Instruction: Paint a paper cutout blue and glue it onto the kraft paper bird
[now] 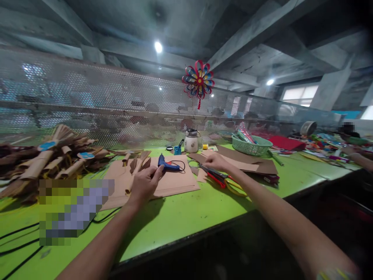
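My left hand (146, 182) has its fingers curled, with thumb and forefinger at the front of a blue glue gun (171, 167). The glue gun is over brown kraft paper sheets (171, 184), its nozzle pointing away from me. A rolled paper piece with a fanned end (141, 161) lies left of it. My right hand (217, 161) is closed, fingertips bent down at the small paper scraps; what they pinch is hidden. Just below that hand are scissors (214, 175) with dark blades and red and yellow handles, blades pointing left.
A heap of rolled brown paper pieces (43, 159) covers the left. Black cords (20, 245) cross the green table (180, 221). Behind are a blue bottle (177, 150), a pale jar (191, 142) and a green basket (252, 147). A co-worker's arm (359, 157) shows far right.
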{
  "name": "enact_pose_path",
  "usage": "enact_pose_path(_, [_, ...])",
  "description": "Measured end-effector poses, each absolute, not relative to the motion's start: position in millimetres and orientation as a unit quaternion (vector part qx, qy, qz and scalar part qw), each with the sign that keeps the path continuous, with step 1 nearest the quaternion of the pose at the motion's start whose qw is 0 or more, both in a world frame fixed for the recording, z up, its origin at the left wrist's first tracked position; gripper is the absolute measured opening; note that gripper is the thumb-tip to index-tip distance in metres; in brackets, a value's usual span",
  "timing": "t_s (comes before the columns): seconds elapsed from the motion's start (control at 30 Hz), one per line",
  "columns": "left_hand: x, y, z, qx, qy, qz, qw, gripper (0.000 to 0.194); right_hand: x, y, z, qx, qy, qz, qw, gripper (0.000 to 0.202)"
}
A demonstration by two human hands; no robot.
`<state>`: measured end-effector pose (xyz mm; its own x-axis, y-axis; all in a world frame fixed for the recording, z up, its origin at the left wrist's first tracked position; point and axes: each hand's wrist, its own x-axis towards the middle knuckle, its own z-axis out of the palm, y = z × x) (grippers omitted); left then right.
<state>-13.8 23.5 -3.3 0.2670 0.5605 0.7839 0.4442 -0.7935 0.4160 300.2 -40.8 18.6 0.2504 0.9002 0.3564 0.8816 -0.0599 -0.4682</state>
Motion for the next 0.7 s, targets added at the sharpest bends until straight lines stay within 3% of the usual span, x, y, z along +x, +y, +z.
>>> enact_pose_path(0.2, [-13.4,28.5,-8.2,0.82,0.309,0.478,0.06,0.041,261.4,-45.2,-4.7,-0.7,-0.712,0.002,0.06,0.003])
enact_pose_path(0.3, [-14.0,30.2,-9.4,0.822,0.309,0.475,0.05,0.041,262.8,-37.6,-4.4,-0.685,-0.729,-0.02,0.005,0.016])
enact_pose_path(0.5, [-13.5,27.6,-5.6,0.825,0.307,0.473,0.048,0.041,269.5,-34.9,-3.1,-0.679,-0.731,-0.066,-0.011,0.016])
enact_pose_path(0.7, [-9.7,22.6,-1.3,0.822,0.321,0.452,0.128,0.039,256.2,-52.3,5.1,-0.707,-0.684,-0.158,0.088,0.021])
